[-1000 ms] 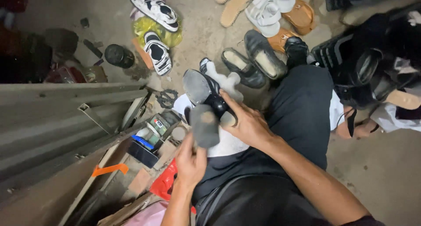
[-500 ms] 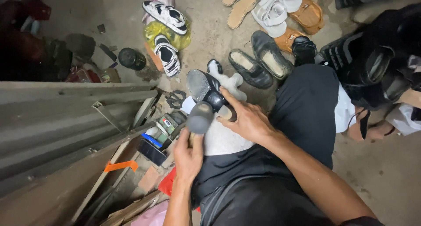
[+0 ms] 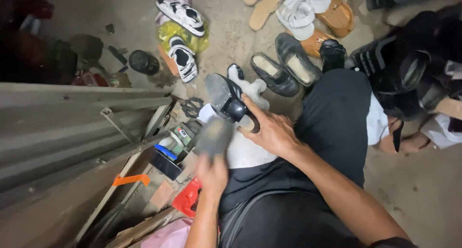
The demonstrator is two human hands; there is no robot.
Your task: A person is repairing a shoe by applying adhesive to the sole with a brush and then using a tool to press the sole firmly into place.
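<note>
My right hand [image 3: 270, 130] grips a black shoe [image 3: 227, 100] over my lap, its grey sole tilted up toward the camera. My left hand [image 3: 211, 175] holds a dark brush [image 3: 214, 137], blurred by motion, just below and left of the shoe. A white cloth [image 3: 243, 152] lies over my thigh under the shoe. My legs in black trousers [image 3: 337, 127] fill the lower middle.
Several shoes lie on the concrete floor ahead: black-and-white sandals [image 3: 182, 14], a black pair [image 3: 286, 67], white sandals [image 3: 297, 14], tan ones [image 3: 337, 17]. A round black tin [image 3: 143, 62] sits left. A grey board [image 3: 67, 127] and a box of small tools [image 3: 174, 142] stand left.
The brush in my left hand has swung down and away from the shoe's sole. The right hand keeps the shoe in much the same place.
</note>
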